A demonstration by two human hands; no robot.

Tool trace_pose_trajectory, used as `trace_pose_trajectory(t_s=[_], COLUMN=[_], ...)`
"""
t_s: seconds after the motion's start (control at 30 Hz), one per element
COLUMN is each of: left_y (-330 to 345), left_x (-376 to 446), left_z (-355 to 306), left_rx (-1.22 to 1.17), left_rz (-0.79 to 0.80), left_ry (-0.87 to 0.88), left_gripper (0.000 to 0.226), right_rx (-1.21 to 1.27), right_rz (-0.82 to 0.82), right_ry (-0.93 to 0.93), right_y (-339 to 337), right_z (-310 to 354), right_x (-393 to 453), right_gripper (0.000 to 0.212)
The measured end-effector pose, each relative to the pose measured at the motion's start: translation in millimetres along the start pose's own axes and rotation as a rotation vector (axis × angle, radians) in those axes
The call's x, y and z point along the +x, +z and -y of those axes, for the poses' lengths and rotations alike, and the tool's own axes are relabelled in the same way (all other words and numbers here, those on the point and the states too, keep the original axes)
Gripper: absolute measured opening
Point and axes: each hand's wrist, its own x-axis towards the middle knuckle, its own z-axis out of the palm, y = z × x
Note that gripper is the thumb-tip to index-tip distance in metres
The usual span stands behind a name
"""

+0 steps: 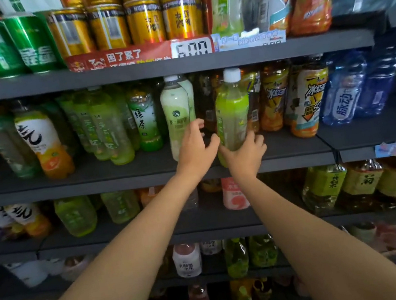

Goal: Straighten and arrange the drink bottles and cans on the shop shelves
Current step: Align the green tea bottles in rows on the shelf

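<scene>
On the second shelf [124, 179] my right hand [244, 154] grips the base of a bright green bottle [233, 109] with a white cap, which stands slightly tilted at the shelf's front. My left hand [195, 147] reaches between this bottle and a pale green-and-white bottle [176, 114] to its left, fingers curled and spread, holding nothing. Whether the left thumb touches the bright green bottle I cannot tell.
Green tea bottles [145, 120] and an orange drink [43, 143] fill the shelf's left; iced tea bottles [308, 101] and blue bottles [344, 93] its right. Gold cans [144, 21] and green cans [33, 43] stand on the shelf above. More bottles [324, 189] line the lower shelves.
</scene>
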Motion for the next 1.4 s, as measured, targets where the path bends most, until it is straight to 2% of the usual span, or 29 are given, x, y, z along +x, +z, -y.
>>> trace_pose_trajectory(t_s=[0.2,0.4,0.47,0.6,0.7,0.87,1.07,1.4], left_y=[-53,-143,-174,-224,-246,-260,-247,-233], left_x=[-23,-47,-51,-53,-47,-27,-2,32], left_z=[19,69,91,133,151,168,179,192], left_rx=[-0.079,-0.050,-0.002,0.088,0.081,0.074,0.158,0.260], left_rz=[0.039,0.035,0.094,0.198,0.203,0.171,0.074,0.011], left_ry=[0.038,-0.009,-0.028,-0.070,-0.076,-0.063,-0.098,-0.260], left_gripper=[0.055,0.054,0.055,0.073,0.068,0.058,0.049,0.048], right_rx=[0.100,0.059,0.025,-0.039,-0.024,0.041,-0.138,-0.255], right_rz=[-0.044,0.096,0.143,0.176,0.175,0.185,0.238,0.344], right_ry=[-0.196,-0.343,-0.359,-0.333,-0.299,-0.203,-0.191,-0.187], right_y=[18,62,82,126,153,182,197,228], right_z=[23,86,105,137,156,181,194,197], right_x=[-68,-128,-147,-176,-186,-186,-160,-121], right_gripper=[0.058,0.058,0.056,0.046,0.044,0.039,0.026,0.035])
